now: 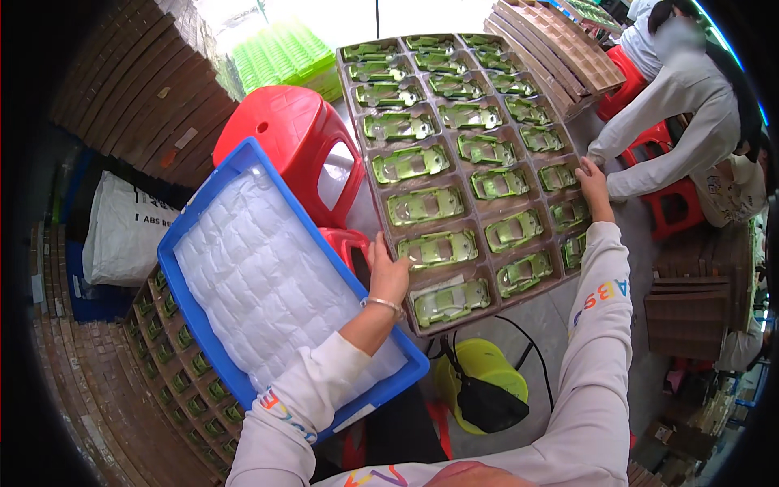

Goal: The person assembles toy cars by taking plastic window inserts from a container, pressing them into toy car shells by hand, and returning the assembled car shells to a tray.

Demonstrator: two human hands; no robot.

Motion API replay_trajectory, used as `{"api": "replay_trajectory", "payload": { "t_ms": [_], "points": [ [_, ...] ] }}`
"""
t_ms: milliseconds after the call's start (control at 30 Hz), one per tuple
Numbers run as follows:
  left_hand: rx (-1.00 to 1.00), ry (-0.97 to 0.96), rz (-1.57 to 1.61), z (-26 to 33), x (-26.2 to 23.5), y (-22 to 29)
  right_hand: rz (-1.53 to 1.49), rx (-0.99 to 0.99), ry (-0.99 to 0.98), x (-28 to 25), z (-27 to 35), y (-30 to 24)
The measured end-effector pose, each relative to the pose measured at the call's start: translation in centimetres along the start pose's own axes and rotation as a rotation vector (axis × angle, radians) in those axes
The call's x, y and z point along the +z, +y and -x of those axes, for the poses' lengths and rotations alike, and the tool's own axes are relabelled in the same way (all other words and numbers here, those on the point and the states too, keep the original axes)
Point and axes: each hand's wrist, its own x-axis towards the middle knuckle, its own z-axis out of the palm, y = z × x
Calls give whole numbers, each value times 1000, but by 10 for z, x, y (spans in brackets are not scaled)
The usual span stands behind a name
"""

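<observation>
A brown compartment tray (479, 215) spans the middle of the view, each cell holding a green toy car body (425, 205). My left hand (389, 272) grips its left edge near the lower corner, thumb resting over the rim. At the opposite side my right hand (595, 191) clasps the right edge, fingers partly hidden by the tray. Below my left forearm lies a blue plastic bin (303, 231), lined with rows of white wrapped packets (243, 268).
Red stools (280, 122) stand behind the bin. Beneath the tray is a yellow-green bucket (479, 365) with a black cloth. Stacked trays (146, 97) rise at left, and more (560, 49) at back right. A person in a light sleeve (673, 114) works at right.
</observation>
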Motion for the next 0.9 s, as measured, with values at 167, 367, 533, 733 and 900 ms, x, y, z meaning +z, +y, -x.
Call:
{"api": "replay_trajectory", "payload": {
  "t_ms": [167, 367, 533, 733, 900],
  "points": [
    [-96, -6, 292, 7, -14, 8, 91, 97, 102, -11, 33, -13],
    [-106, -60, 516, 91, -109, 54, 51, -57, 262, 4, 108, -102],
    [-210, 174, 583, 163, -224, -2, -321, -265, 73, 63, 196, -223],
    [-160, 544, 641, 288, -359, -98, -519, -415, -555, 168, 342, -338],
    [-313, 804, 478, 391, -416, -183, -125, -720, -931, 225, 465, -393]
  ]
}}
